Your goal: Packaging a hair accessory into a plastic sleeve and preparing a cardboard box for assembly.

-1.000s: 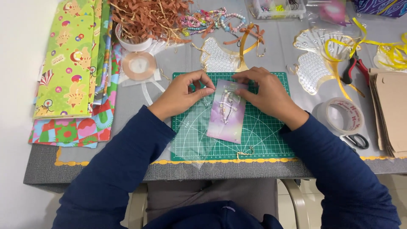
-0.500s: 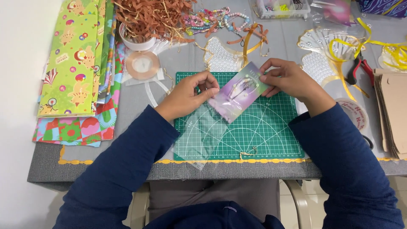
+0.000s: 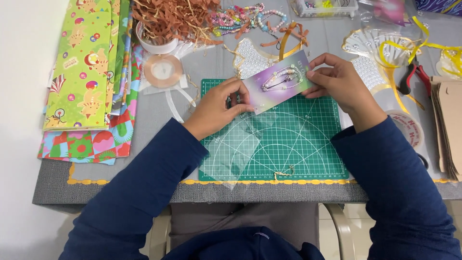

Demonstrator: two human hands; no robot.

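My right hand (image 3: 339, 86) pinches the upper right end of a purple card (image 3: 276, 87) that carries a small beaded bracelet. The card is tilted, lifted over the far edge of the green cutting mat (image 3: 288, 149). My left hand (image 3: 219, 107) grips the top of a clear plastic sleeve (image 3: 240, 144) at the card's lower left end; the sleeve trails down across the mat toward the table's front edge. The card looks mostly out of the sleeve.
Patterned wrapping paper sheets (image 3: 84, 72) lie at the left. A ribbon roll (image 3: 162, 70), a bowl of brown paper shreds (image 3: 163, 24), beaded bracelets (image 3: 240, 19), pearl-covered fans (image 3: 365, 62), red pliers (image 3: 416, 77), a tape roll (image 3: 406, 127) and brown paper bags (image 3: 450, 130) surround the mat.
My right hand has drawn the purple card up and to the right, turning it from upright to nearly sideways. The clear sleeve stays in my left hand and now lies mostly bare on the mat.
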